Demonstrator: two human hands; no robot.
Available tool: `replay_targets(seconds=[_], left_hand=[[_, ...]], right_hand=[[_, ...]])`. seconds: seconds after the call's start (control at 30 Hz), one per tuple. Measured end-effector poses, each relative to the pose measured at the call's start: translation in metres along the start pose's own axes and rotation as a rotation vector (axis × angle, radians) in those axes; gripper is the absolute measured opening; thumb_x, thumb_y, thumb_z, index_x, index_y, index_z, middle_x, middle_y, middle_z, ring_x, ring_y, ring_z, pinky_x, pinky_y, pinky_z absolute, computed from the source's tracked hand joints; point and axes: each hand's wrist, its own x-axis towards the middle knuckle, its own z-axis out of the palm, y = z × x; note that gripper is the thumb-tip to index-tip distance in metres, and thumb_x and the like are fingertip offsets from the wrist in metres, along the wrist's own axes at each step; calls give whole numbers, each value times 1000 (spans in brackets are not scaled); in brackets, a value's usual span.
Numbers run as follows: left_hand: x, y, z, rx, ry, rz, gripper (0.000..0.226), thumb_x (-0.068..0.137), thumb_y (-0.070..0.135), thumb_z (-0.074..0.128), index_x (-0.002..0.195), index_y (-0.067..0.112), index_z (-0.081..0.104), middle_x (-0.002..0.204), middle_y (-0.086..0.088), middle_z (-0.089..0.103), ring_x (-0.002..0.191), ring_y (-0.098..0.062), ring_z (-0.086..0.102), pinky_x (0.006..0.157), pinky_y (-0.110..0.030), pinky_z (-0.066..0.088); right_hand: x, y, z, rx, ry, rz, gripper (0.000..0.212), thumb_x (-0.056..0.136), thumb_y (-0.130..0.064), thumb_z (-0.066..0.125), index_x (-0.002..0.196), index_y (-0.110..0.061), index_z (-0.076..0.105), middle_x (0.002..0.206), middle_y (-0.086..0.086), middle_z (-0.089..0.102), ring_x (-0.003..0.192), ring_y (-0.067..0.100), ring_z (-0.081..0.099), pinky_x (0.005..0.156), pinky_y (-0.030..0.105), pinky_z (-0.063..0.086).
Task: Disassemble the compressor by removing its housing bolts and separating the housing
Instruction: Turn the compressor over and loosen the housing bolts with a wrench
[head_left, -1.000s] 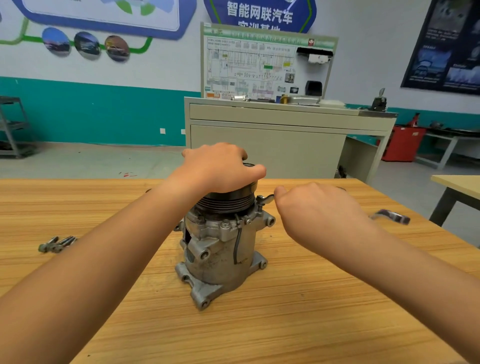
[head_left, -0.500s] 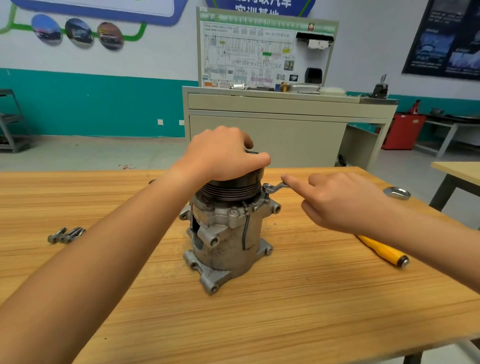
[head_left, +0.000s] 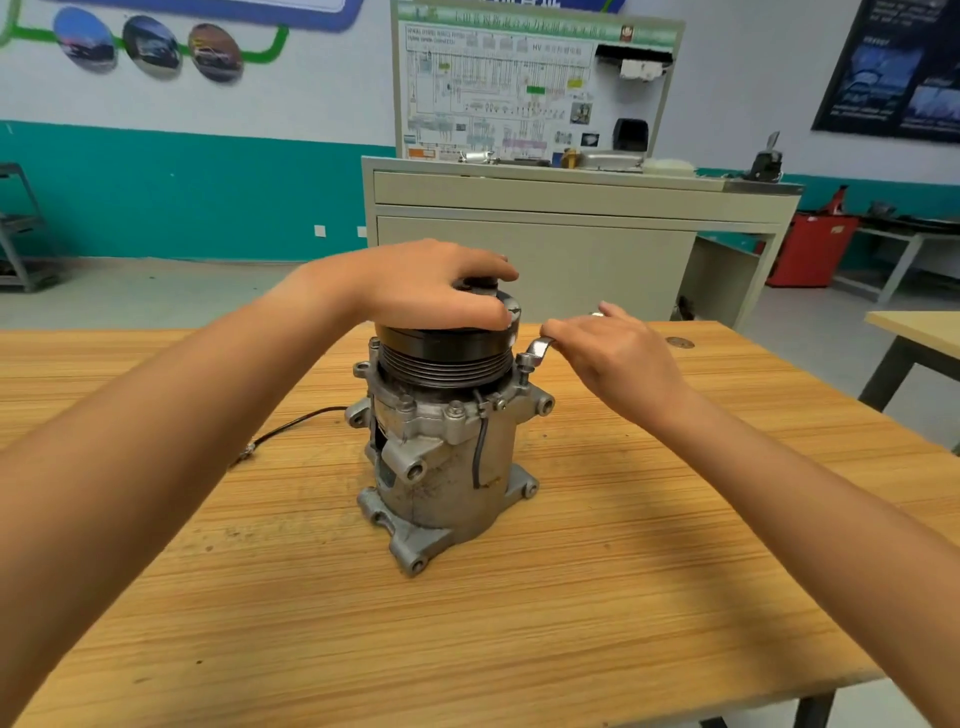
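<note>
The grey compressor stands upright on the wooden table, black pulley on top. My left hand grips the top of the pulley. My right hand holds a silver wrench whose end sits on a raised housing bolt at the pulley's right side. Another bolt head shows on the front flange. Most of the wrench is hidden under my right hand.
A black wire trails left from the compressor across the table. A beige training bench with a wiring panel stands behind the table. Another table corner is at the right, a red bin farther back.
My right hand has swung the wrench farther back round the bolt. The view has shifted, so the loose bolts at the left and the yellow-handled tool at the right are out of sight.
</note>
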Motion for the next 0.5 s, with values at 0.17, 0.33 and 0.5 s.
replay_targets(seconds=[0.17,0.33,0.5], left_hand=[[-1,17,13,137,93,-90,56,92,53,39,143,34,33,155,11,22,137,-23,32,107,-49,24],[-3,21,23,129,203,-119,46,96,39,34,142,32,36,155,12,21,136,-22,33,111,-57,10],[-4,21,24,128,211,-136,47,95,35,33,142,29,37,155,11,22,136,-23,33,112,-56,9]], right_hand=[[-1,-15,-38,254,368,336,22,92,-4,50,110,2,61,74,8,60,63,24,57,54,33,43],[-13,-49,-73,-85,-284,329,39,95,-17,39,134,-22,36,61,-3,42,55,27,49,45,29,33],[-8,-61,-78,-196,-542,391,46,95,-13,37,137,-26,26,59,-4,32,54,18,35,43,27,23]])
